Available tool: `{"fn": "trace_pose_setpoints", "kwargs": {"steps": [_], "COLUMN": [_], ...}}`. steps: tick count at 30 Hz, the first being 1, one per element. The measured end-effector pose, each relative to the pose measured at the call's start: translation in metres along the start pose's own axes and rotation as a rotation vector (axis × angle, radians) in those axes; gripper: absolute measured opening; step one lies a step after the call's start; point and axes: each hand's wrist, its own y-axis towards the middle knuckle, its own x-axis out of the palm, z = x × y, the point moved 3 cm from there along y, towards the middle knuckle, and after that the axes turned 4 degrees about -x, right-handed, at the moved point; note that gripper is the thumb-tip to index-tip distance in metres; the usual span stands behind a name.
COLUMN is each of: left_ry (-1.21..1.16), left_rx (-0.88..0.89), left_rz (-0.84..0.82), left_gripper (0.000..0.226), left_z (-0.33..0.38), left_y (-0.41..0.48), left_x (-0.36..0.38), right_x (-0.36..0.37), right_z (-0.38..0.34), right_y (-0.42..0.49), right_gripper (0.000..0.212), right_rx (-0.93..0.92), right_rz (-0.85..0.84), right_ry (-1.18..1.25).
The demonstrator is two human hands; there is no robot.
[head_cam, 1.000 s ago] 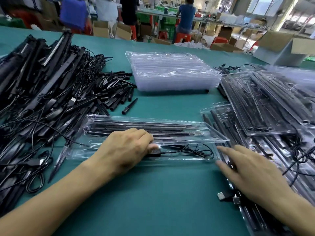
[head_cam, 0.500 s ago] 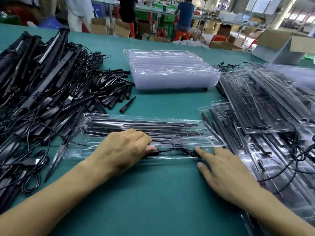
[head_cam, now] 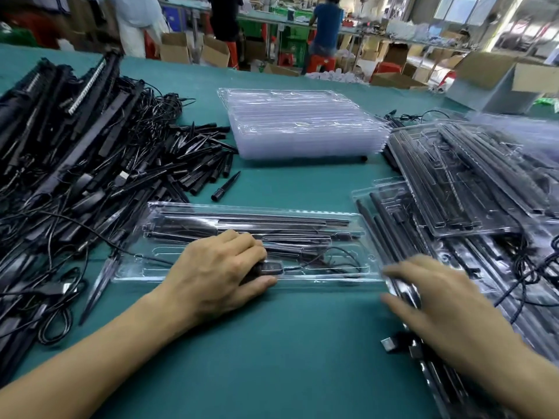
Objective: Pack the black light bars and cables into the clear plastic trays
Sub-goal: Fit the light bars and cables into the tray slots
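On the green table (head_cam: 302, 343), my left hand (head_cam: 217, 267) curls over the clear tray (head_cam: 360, 225), pinching a cable plug (head_cam: 271, 269) beside the seated light bars (head_cam: 272, 221); my right hand (head_cam: 438, 300), blurred, spreads empty. The thin tray looks light, flimsy, slick: I'd lift it by both ends.

It was a factory floor: heaped black light bars (head_cam: 75, 131) at left, brown cardboard cartons (head_cam: 174, 51) and workbenches (head_cam: 363, 31) along the top.

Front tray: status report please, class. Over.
Left hand pinches cable controller in clear tray. Right hand open, blurred, at tray's right end. Light bars seated. Loose spike beyond, not touching.
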Motion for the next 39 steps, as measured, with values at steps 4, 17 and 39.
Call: {"fn": "trace_pose_setpoints", "kwargs": {"steps": [4, 17, 39], "left_ry": [0.010, -0.008, 0.013], "left_rx": [0.008, -0.037, -0.052], "left_rz": [-0.005, -0.001, 0.006], "left_gripper": [0.050, 0.051, 0.048], "left_z": [0.000, 0.001, 0.006], "left_y": [-0.001, -0.004, -0.003], "left_x": [0.000, 0.000, 0.007], "right_x": [0.010, 0.018, 0.025], "right_z": [0.017, 0.013, 0.008], "right_y": [0.018, 0.036, 0.037], "right_gripper": [0.065, 0.054, 0.030], "right_rx": [-0.033, -0.027, -0.059], "right_rz": [-0.201, -0.207, -0.196], "right_ry": [-0.181, -0.279, -0.162]}}
